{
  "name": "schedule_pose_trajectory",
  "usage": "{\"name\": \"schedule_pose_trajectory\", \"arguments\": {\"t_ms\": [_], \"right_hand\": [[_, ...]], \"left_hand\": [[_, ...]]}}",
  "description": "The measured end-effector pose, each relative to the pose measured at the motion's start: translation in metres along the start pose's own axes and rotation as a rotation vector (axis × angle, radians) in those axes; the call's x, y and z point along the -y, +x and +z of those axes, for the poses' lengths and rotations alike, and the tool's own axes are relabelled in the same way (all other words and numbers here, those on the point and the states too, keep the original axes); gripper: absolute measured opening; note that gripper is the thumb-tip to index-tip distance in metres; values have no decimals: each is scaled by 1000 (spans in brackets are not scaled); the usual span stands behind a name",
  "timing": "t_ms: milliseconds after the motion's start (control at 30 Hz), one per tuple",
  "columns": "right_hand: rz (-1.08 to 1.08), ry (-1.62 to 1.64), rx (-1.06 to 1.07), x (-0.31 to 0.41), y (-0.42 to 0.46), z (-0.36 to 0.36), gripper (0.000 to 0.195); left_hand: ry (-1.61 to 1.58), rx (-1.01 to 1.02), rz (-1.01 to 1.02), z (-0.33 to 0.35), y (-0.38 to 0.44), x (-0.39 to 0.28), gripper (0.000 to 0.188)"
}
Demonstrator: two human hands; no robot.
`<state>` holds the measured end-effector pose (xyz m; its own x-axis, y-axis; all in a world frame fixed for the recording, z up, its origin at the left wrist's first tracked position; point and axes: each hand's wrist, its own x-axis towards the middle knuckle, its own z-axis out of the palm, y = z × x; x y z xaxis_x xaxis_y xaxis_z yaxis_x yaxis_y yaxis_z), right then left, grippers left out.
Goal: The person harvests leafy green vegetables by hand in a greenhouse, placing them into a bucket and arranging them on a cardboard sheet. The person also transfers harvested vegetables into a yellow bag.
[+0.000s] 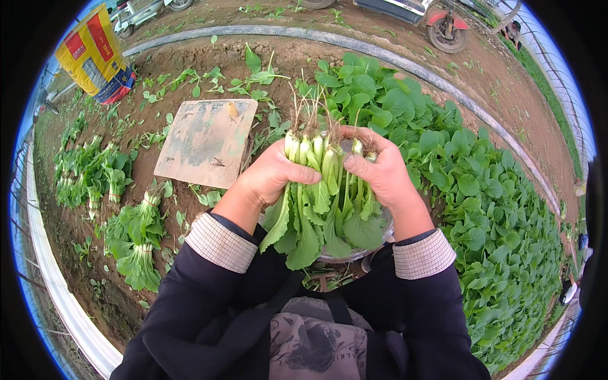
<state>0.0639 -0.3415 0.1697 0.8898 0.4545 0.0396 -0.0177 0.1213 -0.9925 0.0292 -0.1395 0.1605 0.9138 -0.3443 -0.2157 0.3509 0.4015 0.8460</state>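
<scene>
Between my two hands is a bunch of leafy greens (pixel 311 194), roots up and leaves hanging down over my lap. My left hand (pixel 280 173) grips the left side of the bunch, its thumb laid across the pale stems. On the right side, my right hand (pixel 375 166) holds more stems of the same bunch, with thumb and fingers around them near the roots. Thin, soil-coloured roots (pixel 308 111) stick up above both hands. Below the leaves shows part of a clear plastic-covered round thing (pixel 387 228), mostly hidden.
Uncut greens (pixel 494 228) grow densely on the right. Tied bunches (pixel 140 223) lie on soil at left, beside a worn board (pixel 204 142). A yellow printed sack (pixel 97 57) stands farther back. A long pipe (pixel 285 32) crosses behind; a wheeled vehicle (pixel 446 31) stands beyond, and a person (pixel 514 34) farther right.
</scene>
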Motion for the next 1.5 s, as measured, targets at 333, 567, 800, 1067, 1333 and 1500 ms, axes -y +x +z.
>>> {"name": "schedule_pose_trajectory", "arguments": {"t_ms": [333,567,800,1067,1333,1500], "right_hand": [[12,-40,-11,0,-22,7,81],[-439,-566,79,23,-53,15,61],[-480,-798,8,32,-58,15,59],[-429,-399,-294,14,-53,16,83],[-463,-147,-478,5,-50,0,38],[-387,57,-432,-1,-44,-14,29]], "left_hand": [[380,101,489,27,11,33,105],[795,-93,906,47,-6,37,105],[786,-46,837,46,-3,36,104],[640,-45,727,61,0,39,64],[647,-139,876,72,11,53,54],[710,-178,826,78,11,60,51]]}}
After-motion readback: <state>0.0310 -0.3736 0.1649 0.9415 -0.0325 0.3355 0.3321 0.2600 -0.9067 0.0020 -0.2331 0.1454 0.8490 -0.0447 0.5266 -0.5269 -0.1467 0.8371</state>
